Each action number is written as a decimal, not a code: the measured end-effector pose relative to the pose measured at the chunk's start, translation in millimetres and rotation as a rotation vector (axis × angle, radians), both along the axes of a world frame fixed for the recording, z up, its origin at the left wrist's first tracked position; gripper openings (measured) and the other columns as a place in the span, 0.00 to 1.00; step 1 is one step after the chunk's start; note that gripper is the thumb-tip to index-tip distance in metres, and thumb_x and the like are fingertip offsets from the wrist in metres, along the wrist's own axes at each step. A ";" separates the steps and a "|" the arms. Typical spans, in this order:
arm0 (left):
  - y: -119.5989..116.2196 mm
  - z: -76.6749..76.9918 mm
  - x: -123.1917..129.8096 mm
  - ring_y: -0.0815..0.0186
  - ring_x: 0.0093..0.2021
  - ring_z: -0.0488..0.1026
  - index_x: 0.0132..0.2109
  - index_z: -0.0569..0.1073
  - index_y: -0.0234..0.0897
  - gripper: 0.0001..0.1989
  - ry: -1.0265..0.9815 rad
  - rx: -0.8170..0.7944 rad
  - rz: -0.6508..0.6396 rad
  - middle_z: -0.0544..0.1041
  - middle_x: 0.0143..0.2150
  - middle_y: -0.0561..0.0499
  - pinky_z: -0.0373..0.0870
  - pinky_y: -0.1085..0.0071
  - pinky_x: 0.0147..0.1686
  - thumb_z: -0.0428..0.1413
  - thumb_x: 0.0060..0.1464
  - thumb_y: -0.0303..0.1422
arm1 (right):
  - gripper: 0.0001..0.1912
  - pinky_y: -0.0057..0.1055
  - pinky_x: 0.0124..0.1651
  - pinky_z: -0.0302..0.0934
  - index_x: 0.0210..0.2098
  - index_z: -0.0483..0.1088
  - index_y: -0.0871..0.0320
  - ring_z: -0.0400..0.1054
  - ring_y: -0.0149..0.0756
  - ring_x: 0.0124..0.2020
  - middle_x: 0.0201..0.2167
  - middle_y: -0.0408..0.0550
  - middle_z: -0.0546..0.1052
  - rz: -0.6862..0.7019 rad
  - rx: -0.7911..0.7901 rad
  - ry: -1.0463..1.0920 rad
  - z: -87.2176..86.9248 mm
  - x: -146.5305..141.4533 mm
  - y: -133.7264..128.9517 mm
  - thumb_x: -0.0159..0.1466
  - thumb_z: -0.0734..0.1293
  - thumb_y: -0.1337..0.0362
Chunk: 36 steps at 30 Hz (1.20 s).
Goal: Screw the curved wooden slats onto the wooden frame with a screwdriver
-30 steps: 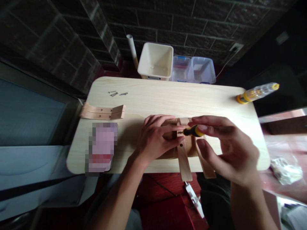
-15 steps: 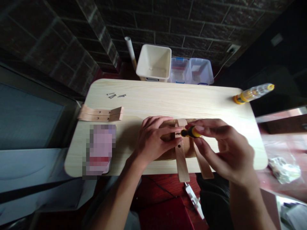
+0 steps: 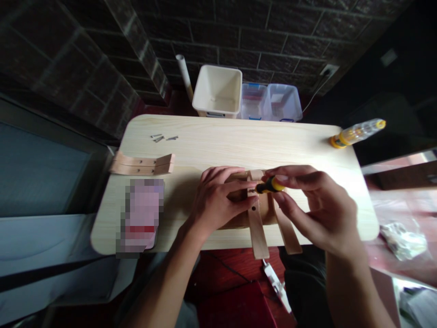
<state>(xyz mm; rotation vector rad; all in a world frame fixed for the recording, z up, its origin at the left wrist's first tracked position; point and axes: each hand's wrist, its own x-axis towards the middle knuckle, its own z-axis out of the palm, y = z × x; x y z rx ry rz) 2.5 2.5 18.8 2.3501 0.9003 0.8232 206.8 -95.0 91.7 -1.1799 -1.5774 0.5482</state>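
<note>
My right hand (image 3: 316, 207) grips a small yellow and black screwdriver (image 3: 271, 185) between thumb and fingers. Its tip points left at a screw (image 3: 251, 190) in a pale wooden strip (image 3: 259, 237). My left hand (image 3: 218, 198) lies over a brown wooden piece (image 3: 235, 222) and holds it, with thumb and index finger reaching to the strip on either side of the screw. Below the screw, the strip has a dark hole (image 3: 253, 208). A second wooden strip (image 3: 288, 232) lies to the right, partly hidden by my right hand. Both strips stick out past the table's near edge.
On the table (image 3: 239, 141) lie several loose screws (image 3: 159, 138), two curved wooden strips (image 3: 143, 165) and a blurred-out pink phone-like object (image 3: 143, 205). A clear-topped yellow screwdriver case (image 3: 357, 133) stands far right. Plastic bins (image 3: 218, 89) stand behind the table.
The view has shifted very slightly. Both hands stay at the same place on the wood, with the screwdriver still at the screw.
</note>
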 end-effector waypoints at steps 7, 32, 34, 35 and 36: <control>1.0 0.9 0.1 0.54 0.60 0.79 0.50 0.87 0.55 0.11 -0.012 0.007 0.000 0.85 0.58 0.53 0.68 0.52 0.63 0.69 0.62 0.46 | 0.21 0.48 0.58 0.80 0.56 0.76 0.50 0.80 0.46 0.57 0.53 0.51 0.84 0.027 -0.002 -0.055 8.1 -1.8 1.3 0.67 0.73 0.77; 1.2 -2.7 -2.4 0.54 0.61 0.78 0.51 0.86 0.54 0.13 -0.017 0.015 -0.012 0.84 0.60 0.52 0.67 0.52 0.64 0.70 0.61 0.46 | 0.25 0.39 0.59 0.76 0.57 0.77 0.51 0.80 0.41 0.57 0.53 0.48 0.84 0.022 -0.015 0.025 6.2 -5.2 -0.9 0.66 0.73 0.80; 1.4 -2.9 -2.6 0.54 0.61 0.78 0.51 0.86 0.54 0.13 -0.024 0.015 -0.014 0.84 0.60 0.52 0.67 0.52 0.64 0.70 0.61 0.45 | 0.26 0.39 0.59 0.76 0.59 0.77 0.51 0.79 0.41 0.57 0.53 0.48 0.84 0.023 -0.011 0.022 6.0 -5.0 -0.1 0.65 0.73 0.80; 1.5 -2.9 -2.6 0.54 0.61 0.78 0.51 0.86 0.54 0.13 -0.028 0.016 -0.015 0.84 0.60 0.53 0.67 0.52 0.64 0.70 0.61 0.45 | 0.27 0.39 0.59 0.76 0.59 0.76 0.51 0.79 0.41 0.57 0.53 0.48 0.84 0.022 -0.009 0.019 5.8 -5.0 0.1 0.65 0.73 0.80; 1.5 -3.0 -2.5 0.54 0.61 0.78 0.51 0.86 0.55 0.13 -0.030 0.017 -0.015 0.84 0.60 0.53 0.67 0.52 0.64 0.70 0.61 0.45 | 0.27 0.40 0.59 0.76 0.60 0.77 0.51 0.79 0.42 0.57 0.53 0.49 0.84 0.019 -0.010 0.015 5.5 -4.9 0.2 0.65 0.73 0.79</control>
